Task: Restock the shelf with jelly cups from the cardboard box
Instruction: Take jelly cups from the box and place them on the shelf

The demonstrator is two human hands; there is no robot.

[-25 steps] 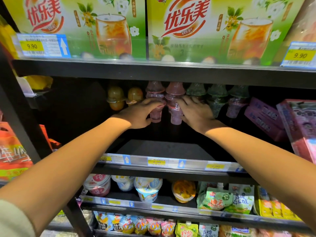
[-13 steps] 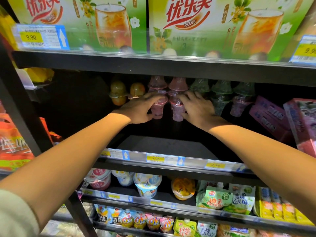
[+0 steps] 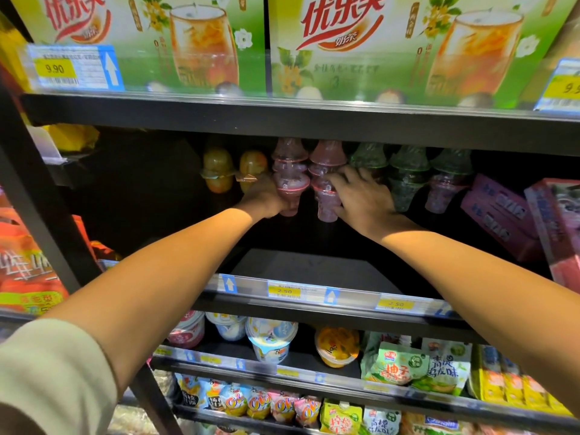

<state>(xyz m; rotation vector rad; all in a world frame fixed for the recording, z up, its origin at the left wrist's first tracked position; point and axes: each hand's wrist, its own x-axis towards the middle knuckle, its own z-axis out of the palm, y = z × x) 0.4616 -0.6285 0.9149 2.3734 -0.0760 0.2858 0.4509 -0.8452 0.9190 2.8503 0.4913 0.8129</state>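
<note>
Two stacks of pink jelly cups stand at the back of the dark middle shelf (image 3: 307, 268). My left hand (image 3: 262, 196) grips the left pink stack (image 3: 290, 171) from its left side. My right hand (image 3: 361, 196) grips the right pink stack (image 3: 326, 183) from the right, fingers curled round its lower cups. Orange jelly cups (image 3: 218, 171) sit to the left of the pink ones and green jelly cups (image 3: 408, 174) to the right. The cardboard box is out of view.
Green milk-tea cartons (image 3: 408, 42) fill the shelf above. Pink boxes (image 3: 502, 215) lie at the right end of the middle shelf, red bags (image 3: 25, 265) at far left. Pudding cups (image 3: 270, 340) and snack packs (image 3: 417, 365) line the lower shelves.
My left hand has slid in closer against the left pink stack. The camera view has dropped slightly, and both hands stay on the pink stacks.
</note>
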